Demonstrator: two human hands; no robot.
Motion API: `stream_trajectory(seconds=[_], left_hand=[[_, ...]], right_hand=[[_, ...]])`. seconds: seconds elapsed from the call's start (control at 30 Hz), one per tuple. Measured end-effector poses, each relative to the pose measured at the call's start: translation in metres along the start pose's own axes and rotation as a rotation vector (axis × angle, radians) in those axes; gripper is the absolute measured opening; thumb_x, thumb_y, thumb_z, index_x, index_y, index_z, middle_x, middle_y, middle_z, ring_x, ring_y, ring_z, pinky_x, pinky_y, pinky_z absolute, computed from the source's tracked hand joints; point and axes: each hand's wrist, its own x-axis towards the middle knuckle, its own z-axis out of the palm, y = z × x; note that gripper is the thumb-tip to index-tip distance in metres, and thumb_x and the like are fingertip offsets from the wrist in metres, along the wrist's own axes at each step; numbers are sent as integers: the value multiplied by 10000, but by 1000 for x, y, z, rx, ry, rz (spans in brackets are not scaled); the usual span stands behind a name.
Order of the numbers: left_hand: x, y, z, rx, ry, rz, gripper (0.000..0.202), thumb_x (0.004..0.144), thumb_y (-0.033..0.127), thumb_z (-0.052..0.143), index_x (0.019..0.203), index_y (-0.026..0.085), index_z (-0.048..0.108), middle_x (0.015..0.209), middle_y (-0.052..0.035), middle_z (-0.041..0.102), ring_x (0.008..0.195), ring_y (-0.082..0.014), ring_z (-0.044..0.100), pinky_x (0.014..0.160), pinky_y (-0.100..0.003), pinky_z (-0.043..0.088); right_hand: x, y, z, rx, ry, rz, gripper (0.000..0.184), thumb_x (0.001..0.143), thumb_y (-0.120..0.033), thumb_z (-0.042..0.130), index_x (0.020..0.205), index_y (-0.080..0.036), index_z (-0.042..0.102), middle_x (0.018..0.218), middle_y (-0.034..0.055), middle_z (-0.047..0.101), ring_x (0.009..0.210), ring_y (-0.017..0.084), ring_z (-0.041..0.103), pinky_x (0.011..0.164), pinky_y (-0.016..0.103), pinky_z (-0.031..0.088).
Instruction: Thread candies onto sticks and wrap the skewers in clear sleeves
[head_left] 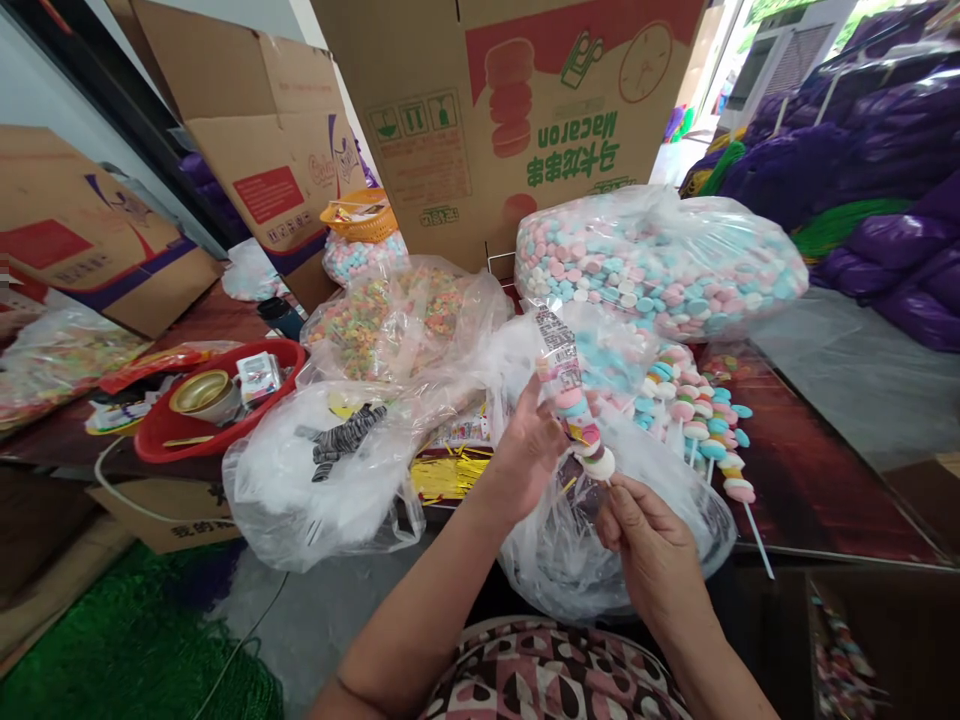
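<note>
A marshmallow candy skewer [574, 405], with pink, blue and white pieces, is held tilted in front of me. Its upper part is inside a clear printed wrapper [556, 345]. My left hand [527, 450] curls around the skewer's side, some of its fingers hidden behind it. At the lower end, just below a white piece, my right hand [649, 530] pinches the stick between thumb and fingers. Beneath both hands spreads a clear plastic bag [675, 520]. To the right lie several finished-looking skewers [697, 410] on white sticks.
A big bag of pastel candies [660, 265] stands behind, next to a bag of colourful gummy rings [412, 310]. Left are a white plastic bag with dark striped ties [349, 435], gold twist ties [450, 475] and a red basin [157, 430]. Cardboard boxes [420, 110] rise at the back.
</note>
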Motion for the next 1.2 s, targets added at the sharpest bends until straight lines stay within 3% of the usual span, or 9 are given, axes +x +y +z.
stream_trajectory(seconds=[0.1,0.27,0.43,0.6,0.8,0.87,1.0,1.1,1.2], left_hand=[[7,9,-2,0,2,51,568,734,478,802,1210,249,595,1100,-72,726,1035,-239,684,874,-357,493],[3,-9,2,62,41,19,332,836,396,724,1094,212,624,690,15,655,799,-180,699,675,-274,472],[-4,-22,5,11,83,-32,405,800,419,758,1102,199,601,707,28,648,766,-172,701,729,-294,492],[-2,-17,0,30,106,11,397,772,415,785,1045,183,614,682,23,659,815,-189,710,847,-331,482],[5,-2,-9,-42,37,85,542,751,445,801,1205,258,571,1138,-63,725,1054,-224,686,913,-371,493],[9,5,-13,-66,66,122,471,793,425,766,1194,253,590,1077,-53,738,1012,-215,700,913,-377,502],[14,9,-16,-144,157,124,202,848,347,709,987,209,659,750,12,703,820,-181,719,906,-389,522],[15,6,-16,-194,169,111,132,865,332,684,888,206,653,674,39,655,731,-157,709,898,-391,531],[16,2,-14,-174,156,85,153,868,356,677,854,209,637,628,53,612,673,-143,692,877,-377,538]], right_hand=[[1,2,-1,-22,-32,32,376,768,-516,781,945,-187,740,466,-60,462,467,106,397,484,257,283],[-6,-1,3,-115,-31,28,349,848,-500,714,961,-169,717,492,-60,448,479,91,361,477,248,250],[-8,-11,12,-168,-49,-11,360,887,-511,656,998,-172,711,516,-53,472,494,98,393,486,240,314],[-4,-10,5,-210,-99,-36,332,802,-450,759,1013,-194,744,601,-23,590,525,106,492,503,236,396],[3,-2,-14,-246,-14,-138,287,802,-450,746,968,-218,782,521,-39,552,486,112,489,494,249,421],[3,0,-19,-353,7,-185,294,805,-459,738,969,-220,790,531,-32,560,499,120,503,514,261,438],[1,1,-26,-539,-3,-265,312,858,-496,668,963,-225,783,515,-31,517,482,120,457,481,257,385],[0,-1,-27,-531,-86,-179,348,881,-538,627,924,-217,752,545,-18,528,475,117,429,436,249,321],[-1,-3,-23,-380,-195,13,410,863,-600,623,836,-199,703,518,-24,515,418,95,361,406,242,289]])
